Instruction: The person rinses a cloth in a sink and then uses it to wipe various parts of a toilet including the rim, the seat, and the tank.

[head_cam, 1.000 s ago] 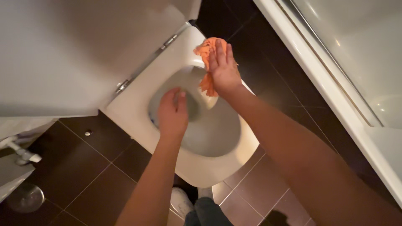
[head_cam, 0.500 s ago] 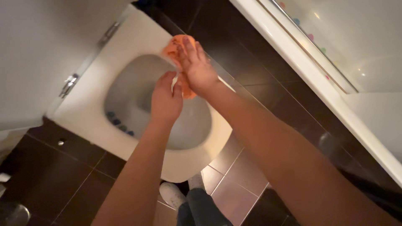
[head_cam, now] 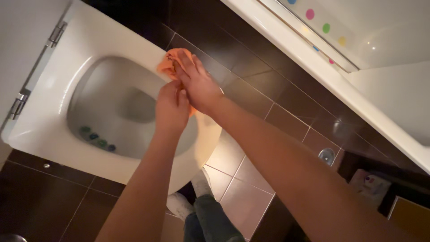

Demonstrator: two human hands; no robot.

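An orange cloth (head_cam: 169,63) lies on the right side of a white toilet's rim (head_cam: 96,42). My right hand (head_cam: 197,85) presses flat on the cloth, fingers pointing toward the hinge end. Close against it, my left hand (head_cam: 171,109) is curled at the cloth's lower edge over the bowl's inner wall. Most of the cloth is hidden under the two hands. Several blue and green freshener beads (head_cam: 96,138) hang inside the bowl at the lower left.
The raised lid (head_cam: 20,27) and metal hinges (head_cam: 56,33) are at the left. A white bathtub edge (head_cam: 313,60) with coloured dots (head_cam: 326,28) runs along the right. Dark floor tiles (head_cam: 251,89) surround the toilet; my white shoe (head_cam: 178,205) is below it. A small package (head_cam: 369,184) is at the lower right.
The view has swung right and down. My left hand left the middle of the bowl and came up against my right hand at the cloth, which slid along the rim toward me.
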